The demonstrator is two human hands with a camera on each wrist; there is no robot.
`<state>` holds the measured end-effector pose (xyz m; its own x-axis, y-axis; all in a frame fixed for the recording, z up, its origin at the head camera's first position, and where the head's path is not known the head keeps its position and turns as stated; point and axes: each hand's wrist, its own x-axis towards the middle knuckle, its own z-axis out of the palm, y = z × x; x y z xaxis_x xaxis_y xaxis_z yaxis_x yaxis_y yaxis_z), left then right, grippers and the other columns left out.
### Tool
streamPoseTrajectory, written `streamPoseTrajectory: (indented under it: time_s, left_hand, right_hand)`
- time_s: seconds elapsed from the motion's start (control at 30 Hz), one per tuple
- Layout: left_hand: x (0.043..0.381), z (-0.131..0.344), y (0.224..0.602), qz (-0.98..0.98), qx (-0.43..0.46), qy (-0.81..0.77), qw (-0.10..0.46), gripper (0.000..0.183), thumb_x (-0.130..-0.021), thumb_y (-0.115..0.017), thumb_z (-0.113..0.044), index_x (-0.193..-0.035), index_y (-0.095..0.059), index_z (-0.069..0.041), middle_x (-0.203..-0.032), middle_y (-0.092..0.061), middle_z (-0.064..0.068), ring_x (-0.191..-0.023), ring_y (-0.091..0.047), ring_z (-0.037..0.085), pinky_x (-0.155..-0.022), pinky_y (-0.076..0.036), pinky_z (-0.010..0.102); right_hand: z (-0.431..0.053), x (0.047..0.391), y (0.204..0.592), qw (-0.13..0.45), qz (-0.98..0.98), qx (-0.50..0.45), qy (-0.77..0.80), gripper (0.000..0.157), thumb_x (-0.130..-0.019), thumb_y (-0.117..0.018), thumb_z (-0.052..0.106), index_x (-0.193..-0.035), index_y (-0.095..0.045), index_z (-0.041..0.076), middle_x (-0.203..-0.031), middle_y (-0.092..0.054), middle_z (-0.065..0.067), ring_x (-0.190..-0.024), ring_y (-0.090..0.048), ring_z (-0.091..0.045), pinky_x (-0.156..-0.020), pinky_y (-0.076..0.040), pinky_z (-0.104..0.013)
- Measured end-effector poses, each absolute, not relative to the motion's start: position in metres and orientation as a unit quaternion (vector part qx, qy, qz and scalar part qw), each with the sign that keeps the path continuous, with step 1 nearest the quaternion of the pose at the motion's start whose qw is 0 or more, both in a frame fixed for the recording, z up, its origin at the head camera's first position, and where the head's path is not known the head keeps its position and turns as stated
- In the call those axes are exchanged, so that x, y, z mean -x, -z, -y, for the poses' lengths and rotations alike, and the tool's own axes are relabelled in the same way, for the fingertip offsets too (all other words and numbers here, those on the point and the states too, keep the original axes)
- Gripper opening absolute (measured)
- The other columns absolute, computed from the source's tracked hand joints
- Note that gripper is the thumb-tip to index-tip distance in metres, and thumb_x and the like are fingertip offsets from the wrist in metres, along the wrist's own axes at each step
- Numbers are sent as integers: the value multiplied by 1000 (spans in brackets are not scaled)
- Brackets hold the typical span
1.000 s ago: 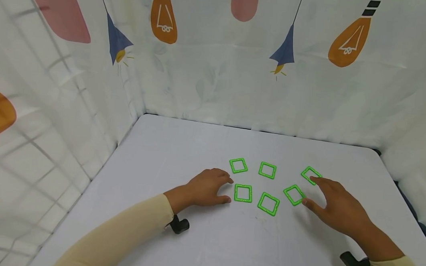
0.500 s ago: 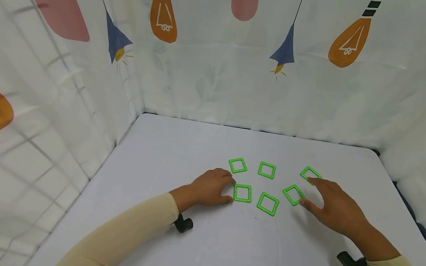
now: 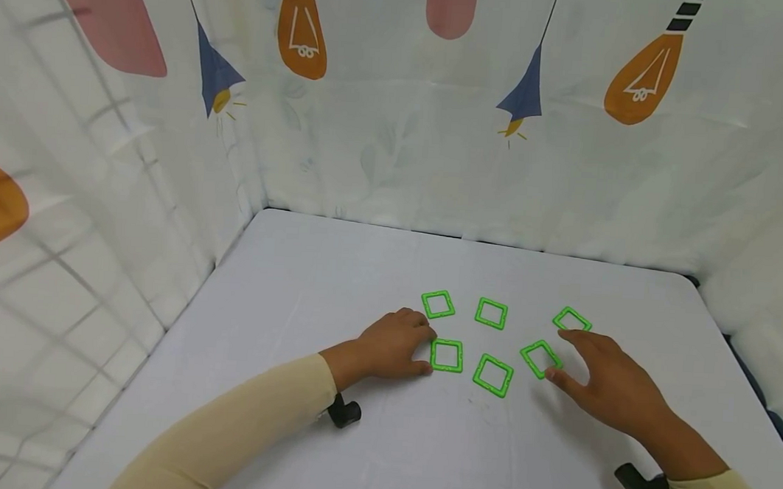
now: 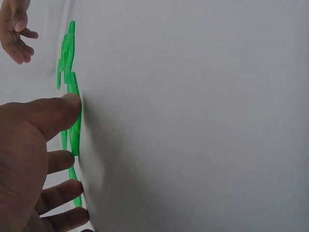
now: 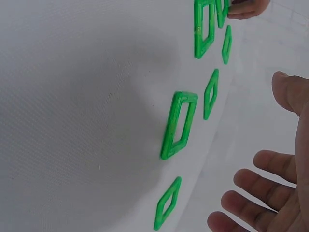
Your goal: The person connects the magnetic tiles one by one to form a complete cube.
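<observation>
Several green square frame tiles lie flat on the white table in two loose rows. My left hand (image 3: 396,344) is at the left side of the front-left tile (image 3: 448,356), its thumb and index fingertips right at that edge; in the left wrist view its thumb overlaps a green tile (image 4: 75,137). My right hand (image 3: 613,382) hovers at the right, fingers spread and relaxed, holding nothing. Its thumb tip overlaps the front-right tile (image 3: 538,358), and its index finger partly hides the back-right tile (image 3: 570,317). In the right wrist view, a tile (image 5: 169,145) lies apart from the fingers.
Between the hands lie a front-middle tile (image 3: 493,375) and a back-middle tile (image 3: 491,313). Behind the left hand is a back-left tile (image 3: 438,304). The white table (image 3: 324,270) ends at a curtain (image 3: 383,155) printed with lamps and bulbs; another curtain side stands left.
My left hand has moved right, up to the edge of the front-left tile. My right hand has shifted slightly left. The tiles have stayed in place.
</observation>
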<state>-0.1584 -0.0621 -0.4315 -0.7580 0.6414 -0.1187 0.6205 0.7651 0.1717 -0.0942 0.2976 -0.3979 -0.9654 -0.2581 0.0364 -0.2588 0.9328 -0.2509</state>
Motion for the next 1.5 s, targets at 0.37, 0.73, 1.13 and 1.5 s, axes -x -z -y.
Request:
streamPoseTrajectory:
  time_s: [0.37, 0.73, 1.13, 1.5]
  left_hand:
    - [161, 57, 437, -940, -332, -51, 65, 58, -91, -71, -56, -136, -64, -19, -134, -56, 2, -128, -48, 21, -106, -43, 39]
    - [158, 56, 437, -940, -333, -50, 61, 55, -91, -72, -53, -134, -65, -18, -130, -55, 2, -127, -47, 20, -105, -43, 39]
    - [150, 60, 432, -937, -337, -52, 79, 54, -92, -72, -50, -135, -64, -19, -139, -53, 5, -135, -44, 23, -109, -41, 42]
    - [143, 66, 431, -934, -344, -63, 79, 53, -92, -73, -48, -135, -64, -19, -145, -52, 7, -138, -44, 25, -111, -39, 44]
  right_hand:
    - [-293, 95, 401, 1, 983, -135, -128, 82, -92, -62, 68, -145, -53, 7, -145, -52, -21, -135, -43, -45, -99, -42, -68]
    - [-289, 94, 403, -3, 982, -134, -137, 80, -91, -65, 66, -145, -53, 8, -145, -52, -21, -135, -43, -45, -99, -42, -68]
    - [-283, 93, 409, -3, 980, -141, -142, 75, -91, -69, 60, -144, -56, 8, -145, -52, -19, -135, -45, -44, -99, -43, -67]
    - [-277, 92, 418, 4, 977, -155, -144, 69, -89, -76, 53, -141, -58, 10, -143, -55, -17, -132, -48, -43, -99, -44, -64]
